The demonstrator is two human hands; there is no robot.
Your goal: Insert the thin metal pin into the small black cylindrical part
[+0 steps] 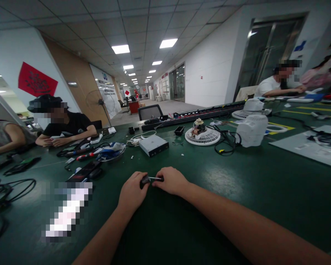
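In front of me, over the green table, both hands meet at a small screwdriver with a thin bright shaft. My left hand is closed round its thick black end. At the other end, my right hand pinches a dark part, and its fingertips hide much of it. I cannot tell whether that dark part is a separate piece. Beyond my hands lies a silver-grey optical drive with a black front, touched by neither hand.
A white fan grille with motor and a white fan housing lie behind right. Left are a blurred bright phone-like slab, black cables and a bowl with blue cloth. People sit at the far left and right.
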